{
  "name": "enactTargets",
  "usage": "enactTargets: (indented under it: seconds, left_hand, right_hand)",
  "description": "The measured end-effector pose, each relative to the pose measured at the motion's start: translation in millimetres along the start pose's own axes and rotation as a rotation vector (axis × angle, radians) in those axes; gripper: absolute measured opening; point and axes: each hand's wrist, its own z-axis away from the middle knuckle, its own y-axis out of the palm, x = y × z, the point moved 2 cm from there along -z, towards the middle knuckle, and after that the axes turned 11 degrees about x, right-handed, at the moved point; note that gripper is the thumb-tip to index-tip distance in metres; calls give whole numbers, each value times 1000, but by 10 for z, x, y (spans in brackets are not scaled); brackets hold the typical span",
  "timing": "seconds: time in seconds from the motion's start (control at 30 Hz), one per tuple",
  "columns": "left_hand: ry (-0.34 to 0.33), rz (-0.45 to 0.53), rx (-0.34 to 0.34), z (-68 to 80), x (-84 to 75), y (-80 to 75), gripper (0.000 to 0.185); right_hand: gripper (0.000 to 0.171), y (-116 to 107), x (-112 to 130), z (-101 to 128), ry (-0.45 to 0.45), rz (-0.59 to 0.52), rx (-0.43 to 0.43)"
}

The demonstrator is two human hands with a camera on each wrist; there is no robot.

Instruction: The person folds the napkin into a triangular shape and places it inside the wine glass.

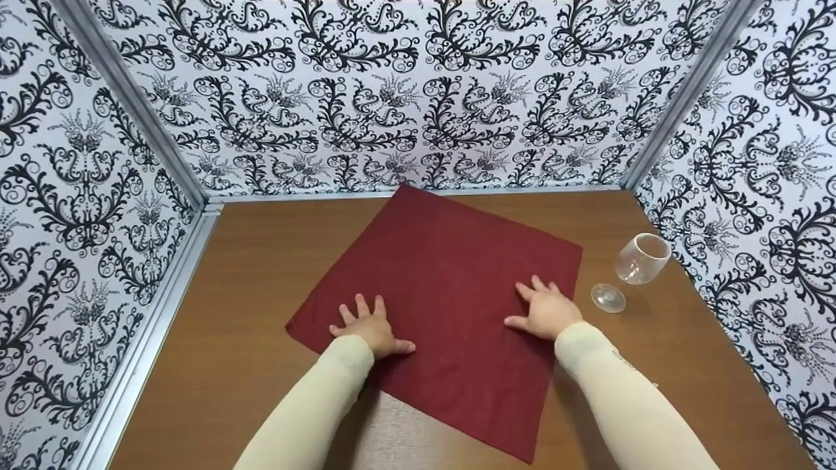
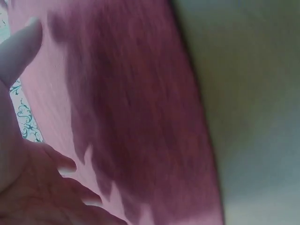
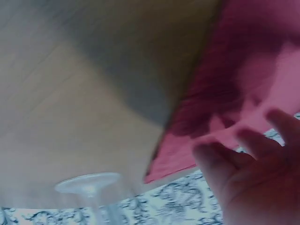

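In the head view, a dark red cloth napkin [image 1: 437, 307] lay flat on the brown wooden table [image 1: 248, 294], turned like a diamond. One corner pointed to the back edge of the table and one pointed to the front edge. The left hand [image 1: 369, 329] rested flat on the napkin near its left corner, with the fingers spread and straight. The right hand [image 1: 545, 310] rested flat on it near the right corner, fingers spread too. Most of the napkin lay between the two hands and stretched away past the fingertips. A clear wine glass [image 1: 630, 267] lay on its side near the right edge of the table, just beside the right hand and well apart from the left one. Patterned black and white walls [image 1: 418, 91] stood around the table.

In the left wrist view, which was blurry, the left hand [image 2: 28, 178] was open over the napkin [image 2: 136, 122].

In the right wrist view, the right hand [image 3: 258, 173] had open fingers on the napkin [image 3: 248, 75]. The foot of the glass [image 3: 89, 185] showed nearby.
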Motion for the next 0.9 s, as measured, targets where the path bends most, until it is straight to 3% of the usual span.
enactTargets:
  seconds: [0.3, 0.7, 0.9]
  left_hand:
    - [-22, -7, 9, 3, -25, 17, 134]
    - [16, -18, 3, 11, 27, -44, 131]
    - [29, -43, 13, 10, 54, -58, 132]
  right_hand:
    - [103, 41, -114, -31, 1, -59, 94]
    - [105, 39, -36, 0, 44, -19, 95]
    - [97, -17, -16, 22, 40, 23, 66]
